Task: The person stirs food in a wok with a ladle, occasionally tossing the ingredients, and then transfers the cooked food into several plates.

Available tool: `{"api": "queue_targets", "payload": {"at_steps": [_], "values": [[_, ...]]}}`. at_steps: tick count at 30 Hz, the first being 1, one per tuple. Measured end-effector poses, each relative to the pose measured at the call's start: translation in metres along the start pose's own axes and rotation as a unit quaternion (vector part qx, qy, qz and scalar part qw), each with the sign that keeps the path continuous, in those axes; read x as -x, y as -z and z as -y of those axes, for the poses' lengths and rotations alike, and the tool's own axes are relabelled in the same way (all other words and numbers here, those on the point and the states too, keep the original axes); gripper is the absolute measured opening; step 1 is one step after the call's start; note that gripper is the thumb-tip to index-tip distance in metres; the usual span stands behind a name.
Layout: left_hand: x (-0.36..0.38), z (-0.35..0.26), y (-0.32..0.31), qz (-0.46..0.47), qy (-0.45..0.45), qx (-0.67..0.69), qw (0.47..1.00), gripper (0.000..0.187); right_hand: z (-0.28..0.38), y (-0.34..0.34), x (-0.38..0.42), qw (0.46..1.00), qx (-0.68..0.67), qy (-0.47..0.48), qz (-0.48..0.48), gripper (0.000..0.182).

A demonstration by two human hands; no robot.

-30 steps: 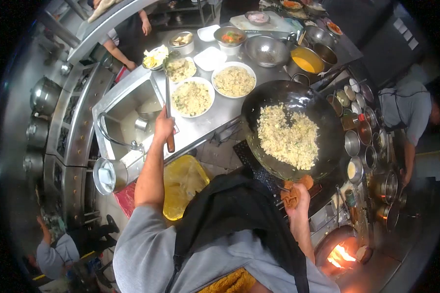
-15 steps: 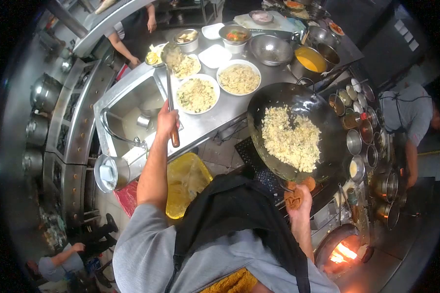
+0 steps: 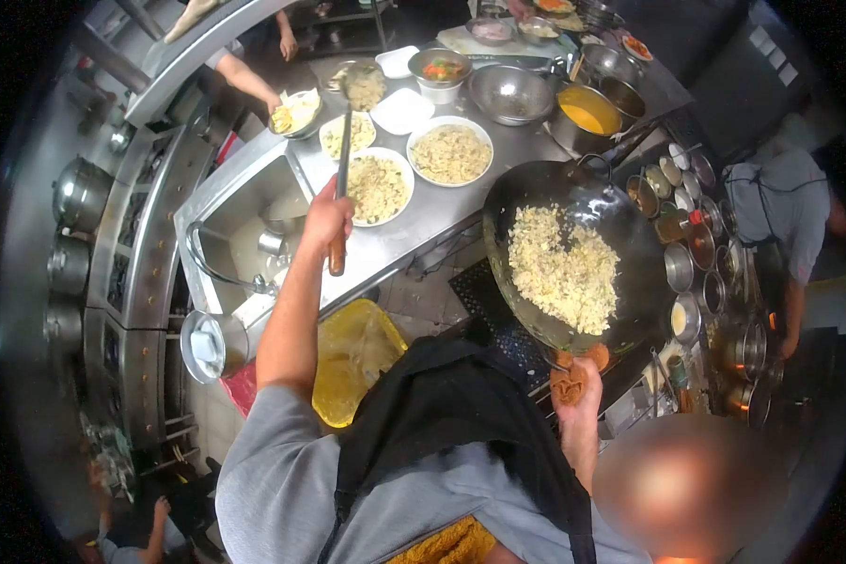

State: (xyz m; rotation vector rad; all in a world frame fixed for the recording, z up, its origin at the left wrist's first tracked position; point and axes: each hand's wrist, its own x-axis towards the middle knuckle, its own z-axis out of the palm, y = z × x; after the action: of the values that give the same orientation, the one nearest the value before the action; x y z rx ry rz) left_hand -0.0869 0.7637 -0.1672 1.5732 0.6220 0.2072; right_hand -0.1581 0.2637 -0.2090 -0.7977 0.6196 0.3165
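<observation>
My left hand (image 3: 329, 220) is closed around the wooden-handled ladle (image 3: 343, 164), held over the steel counter. The ladle's head, with food in it, is beyond the white bowls. Below it are a small white bowl of fried rice (image 3: 347, 135) and a larger bowl of fried rice (image 3: 381, 188). Another rice-filled bowl (image 3: 451, 152) stands to the right. My right hand (image 3: 578, 383) grips the near handle of a big black wok (image 3: 630, 211) through a brown cloth (image 3: 567, 387). The wok is tilted, with fried rice (image 3: 564, 268) heaped in it.
A co-worker's hand (image 3: 271, 101) touches a bowl of pale yellow pieces (image 3: 295, 113) at the back left. A sink (image 3: 226, 268) lies left, a yellow bin (image 3: 357, 362) below. Seasoning tins (image 3: 679, 268) line the right. A blurred patch covers the lower right, where fire glows.
The ladle head has moved right and away from me, off the bowl of yellow pieces. A co-worker's hand has reached that bowl. The wok has barely moved.
</observation>
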Motion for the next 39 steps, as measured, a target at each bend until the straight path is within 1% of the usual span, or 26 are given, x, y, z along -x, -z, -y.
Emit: {"api": "queue_targets", "payload": {"at_steps": [1, 2, 4, 5, 6, 8, 12, 14, 15, 16, 17, 18, 20, 21, 22, 24, 25, 27, 28, 30, 32, 33, 35, 36, 38, 39], "values": [[-0.007, 0.001, -0.006, 0.013, -0.020, -0.058, 0.998, 0.076, 0.000, -0.003, 0.000, 1.000, -0.001, 0.002, -0.001, 0.026], [-0.014, 0.007, -0.013, 0.017, -0.020, -0.058, 0.998, 0.076, 0.000, -0.007, 0.002, 1.000, 0.000, 0.005, -0.016, 0.024], [-0.026, 0.015, -0.027, -0.020, -0.048, -0.239, 0.970, 0.076, -0.001, -0.007, 0.002, 0.999, -0.002, 0.011, -0.034, 0.023], [-0.032, 0.017, -0.028, -0.017, -0.031, -0.356, 0.934, 0.075, -0.005, -0.002, 0.003, 0.999, -0.007, 0.008, -0.032, 0.022], [-0.043, 0.028, -0.027, -0.013, -0.032, -0.356, 0.934, 0.075, -0.006, -0.003, 0.003, 1.000, -0.011, 0.006, -0.028, 0.022], [-0.061, 0.049, -0.025, -0.051, -0.114, -0.548, 0.827, 0.073, -0.007, -0.013, 0.008, 0.999, -0.020, 0.016, -0.042, 0.021], [-0.053, 0.055, -0.022, -0.069, -0.089, -0.507, 0.855, 0.073, -0.008, -0.022, 0.010, 0.996, -0.055, 0.022, -0.064, 0.019], [-0.045, 0.065, -0.010, -0.078, -0.149, -0.431, 0.887, 0.072, -0.006, -0.021, 0.013, 0.995, -0.075, 0.009, -0.068, 0.018], [-0.027, 0.046, -0.007, -0.078, -0.149, -0.430, 0.887, 0.072, -0.006, -0.026, 0.017, 0.993, -0.095, -0.003, -0.068, 0.018], [-0.005, 0.027, -0.005, -0.029, -0.099, -0.331, 0.938, 0.071, -0.004, -0.033, 0.022, 0.993, -0.093, -0.003, -0.070, 0.018], [0.018, 0.004, -0.001, 0.021, -0.048, -0.226, 0.973, 0.071, -0.001, -0.045, 0.030, 0.991, -0.106, 0.000, -0.082, 0.017], [0.034, -0.011, 0.004, 0.034, -0.029, -0.192, 0.980, 0.072, 0.004, -0.056, 0.036, 0.987, -0.122, 0.006, -0.099, 0.016], [0.062, -0.033, 0.004, 0.101, 0.006, -0.117, 0.988, 0.072, 0.008, -0.045, 0.023, 0.989, -0.144, 0.034, 0.024, 0.015], [0.073, -0.039, 0.002, 0.123, -0.005, -0.111, 0.986, 0.072, 0.010, -0.030, 0.014, 0.983, -0.157, 0.033, 0.084, 0.015], [0.084, -0.048, 0.000, 0.162, 0.000, -0.082, 0.983, 0.071, 0.018, -0.018, 0.003, 0.973, -0.174, -0.005, 0.150, 0.014], [0.098, -0.070, -0.006, 0.209, 0.006, -0.054, 0.976, 0.071, 0.027, -0.062, 0.001, 0.991, -0.130, -0.007, -0.021, 0.011], [0.106, -0.081, -0.007, 0.215, 0.004, -0.052, 0.975, 0.071, 0.009, -0.052, 0.013, 0.993, -0.110, 0.029, 0.022, 0.019], [0.136, -0.095, -0.001, 0.257, 0.007, -0.074, 0.963, 0.073, -0.025, -0.054, 0.066, 0.993, -0.065, 0.099, 0.009, 0.030], [0.133, -0.105, -0.008, 0.265, 0.000, -0.069, 0.962, 0.073, -0.018, -0.078, 0.088, 0.990, -0.040, 0.124, -0.058, 0.034], [0.144, -0.109, -0.010, 0.330, 0.035, -0.057, 0.942, 0.074, -0.007, -0.059, 0.088, 0.996, -0.034, 0.060, -0.058, 0.035], [0.135, -0.125, -0.028, 0.346, 0.029, -0.067, 0.935, 0.075, 0.009, -0.072, 0.077, 0.996, -0.016, 0.074, -0.046, 0.034], [0.153, -0.120, -0.036, 0.357, 0.022, -0.108, 0.927, 0.074, -0.002, -0.057, 0.090, 0.995, -0.025, 0.088, -0.039, 0.034], [0.142, -0.120, -0.046, 0.375, 0.015, -0.162, 0.913, 0.074, -0.003, -0.071, 0.107, 0.989, 0.015, 0.127, -0.074, 0.030], [0.139, -0.116, -0.052, 0.378, 0.019, -0.163, 0.911, 0.074, -0.015, -0.064, 0.104, 0.989, 0.014, 0.126, -0.079, 0.030], [0.145, -0.108, -0.070, 0.382, 0.018, -0.237, 0.893, 0.074, -0.045, -0.027, 0.087, 0.942, 0.176, 0.267, -0.100, 0.027], [0.152, -0.093, -0.083, 0.412, 0.044, -0.225, 0.882, 0.075, -0.055, -0.010, 0.081, 0.908, 0.277, 0.288, -0.128, 0.028]]}}
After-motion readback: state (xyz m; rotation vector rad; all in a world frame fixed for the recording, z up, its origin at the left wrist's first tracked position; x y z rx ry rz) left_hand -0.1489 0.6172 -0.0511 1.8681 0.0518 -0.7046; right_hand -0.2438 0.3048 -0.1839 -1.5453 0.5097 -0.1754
